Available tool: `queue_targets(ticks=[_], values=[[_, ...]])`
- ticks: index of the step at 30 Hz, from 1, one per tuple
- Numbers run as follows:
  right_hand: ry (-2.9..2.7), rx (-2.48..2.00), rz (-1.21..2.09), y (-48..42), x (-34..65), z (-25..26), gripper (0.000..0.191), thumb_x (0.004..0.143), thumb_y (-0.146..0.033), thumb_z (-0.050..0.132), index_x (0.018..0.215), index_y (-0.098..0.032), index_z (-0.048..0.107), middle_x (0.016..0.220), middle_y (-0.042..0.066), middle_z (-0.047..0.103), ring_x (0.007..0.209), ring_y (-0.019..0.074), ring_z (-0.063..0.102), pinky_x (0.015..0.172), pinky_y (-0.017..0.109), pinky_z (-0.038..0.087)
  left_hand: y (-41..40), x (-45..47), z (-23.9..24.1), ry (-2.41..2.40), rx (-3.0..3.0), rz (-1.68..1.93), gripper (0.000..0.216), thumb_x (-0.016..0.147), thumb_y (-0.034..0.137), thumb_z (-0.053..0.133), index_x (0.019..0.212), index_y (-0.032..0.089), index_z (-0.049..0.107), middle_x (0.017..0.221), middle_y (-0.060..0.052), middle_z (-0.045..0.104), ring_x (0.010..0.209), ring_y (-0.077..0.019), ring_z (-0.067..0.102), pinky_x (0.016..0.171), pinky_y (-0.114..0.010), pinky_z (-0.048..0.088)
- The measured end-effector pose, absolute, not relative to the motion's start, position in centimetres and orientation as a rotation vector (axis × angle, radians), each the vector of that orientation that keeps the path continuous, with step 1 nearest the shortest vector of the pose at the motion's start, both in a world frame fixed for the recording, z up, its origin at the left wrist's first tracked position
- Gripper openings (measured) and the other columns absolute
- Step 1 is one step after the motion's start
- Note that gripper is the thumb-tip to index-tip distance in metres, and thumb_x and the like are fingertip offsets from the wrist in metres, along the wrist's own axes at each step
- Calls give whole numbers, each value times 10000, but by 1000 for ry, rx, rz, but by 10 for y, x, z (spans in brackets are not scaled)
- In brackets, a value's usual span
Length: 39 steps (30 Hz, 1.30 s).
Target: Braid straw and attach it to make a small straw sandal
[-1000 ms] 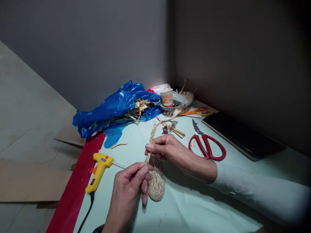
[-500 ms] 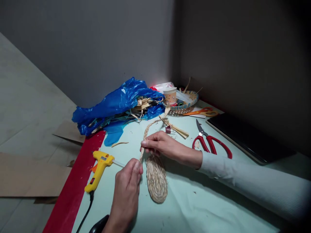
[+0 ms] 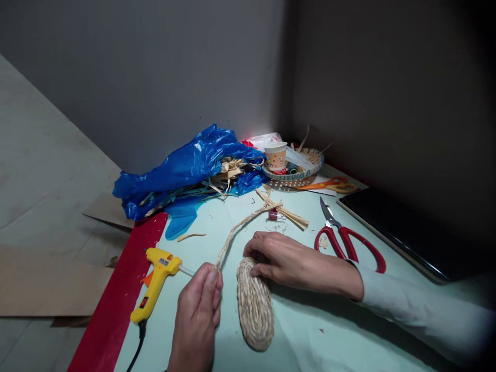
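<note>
My left hand (image 3: 198,310) is closed in a pinch on one end of a thin straw braid (image 3: 236,227). From there the braid runs away across the cloth, its far end lying over some loose straw strips (image 3: 294,214). To the right lies a long oval coil of straw braid (image 3: 256,310), shaped like a shoe sole. My right hand (image 3: 277,258) is at its far end, thumb on top and the other fingers bent around the tip, partly hidden. A maroon binder clip (image 3: 273,214) sits beyond that hand.
Left stands a yellow glue gun (image 3: 157,284) with a cord. Red-handled scissors (image 3: 344,237) and a black flat device (image 3: 395,232) lie right. Behind are a blue plastic bag (image 3: 194,160) of straw, a basket (image 3: 294,178) with a paper cup (image 3: 276,156), and orange scissors (image 3: 329,184).
My right hand has let go of the braid and moved right and nearer, onto the coil's far end. The braid now lies along the cloth, still pinched in my left hand.
</note>
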State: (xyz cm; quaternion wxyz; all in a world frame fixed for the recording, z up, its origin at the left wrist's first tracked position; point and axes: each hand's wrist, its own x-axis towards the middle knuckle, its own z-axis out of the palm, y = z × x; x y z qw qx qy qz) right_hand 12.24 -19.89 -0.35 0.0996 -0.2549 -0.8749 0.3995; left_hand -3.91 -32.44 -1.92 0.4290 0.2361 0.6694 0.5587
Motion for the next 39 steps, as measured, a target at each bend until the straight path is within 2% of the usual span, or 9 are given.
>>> queue_targets(ticks=[8,12,16,19,22,27,30,35,39], values=[[-2295,-739,1791,-188,129,14,180,784,-260,687,836,-179,534,712,-37,527,615,122,464,532,231,343,-327,-39,-14,1646,660,1556,355,797,473,717,630,200,563,566,66,510,496,-72,409,433,-132,352],[-2017,-606,2080,-190,127,20,268,808,-370,675,842,-179,490,735,-34,521,592,100,481,542,220,392,-328,-40,-12,1551,614,1678,205,795,414,746,737,221,705,851,16,693,804,-123,597,748,-167,500],[-1836,-538,2187,-194,126,20,251,802,-332,675,898,-168,512,775,-21,552,591,98,532,590,234,444,-327,-38,-11,1398,421,1665,265,705,376,834,928,248,771,1015,-20,741,973,-191,648,862,-248,538],[-1774,-535,2194,-197,127,18,210,818,-272,666,909,-174,503,781,-26,575,583,109,593,594,242,448,-326,-33,-8,1307,420,1622,210,681,383,845,797,231,756,1068,-42,734,1051,-260,650,864,-323,555],[-1748,-554,2200,-201,128,16,174,855,-219,632,921,-185,474,808,-32,584,604,124,643,602,244,441,-326,-29,-7,1298,513,1587,267,742,400,790,625,200,657,1154,-42,698,1055,-276,643,818,-316,547],[-1764,-525,2239,-200,128,12,186,865,-226,632,960,-200,474,857,-31,583,633,133,642,586,237,431,-331,-28,-11,1476,691,1557,343,794,467,715,608,200,607,961,-46,709,893,-234,635,778,-284,486],[-1853,-515,2192,-196,128,16,182,857,-287,688,931,-173,568,836,-18,591,722,145,599,648,247,439,-333,-27,-11,1563,843,1555,343,827,483,664,622,212,618,905,-32,689,906,-229,609,821,-272,438],[-1908,-458,2114,-198,123,19,264,844,-383,737,954,-143,737,926,27,676,930,187,586,853,272,419,-336,-23,-3,1601,1145,1472,292,891,358,590,632,234,636,825,-12,645,876,-203,580,799,-222,400],[-1788,-464,2082,-206,117,13,275,797,-380,781,940,-147,757,910,29,679,900,190,604,846,284,446,-336,-20,1,1631,1271,1447,302,898,271,558,609,241,639,778,-6,625,817,-197,582,766,-217,401]])
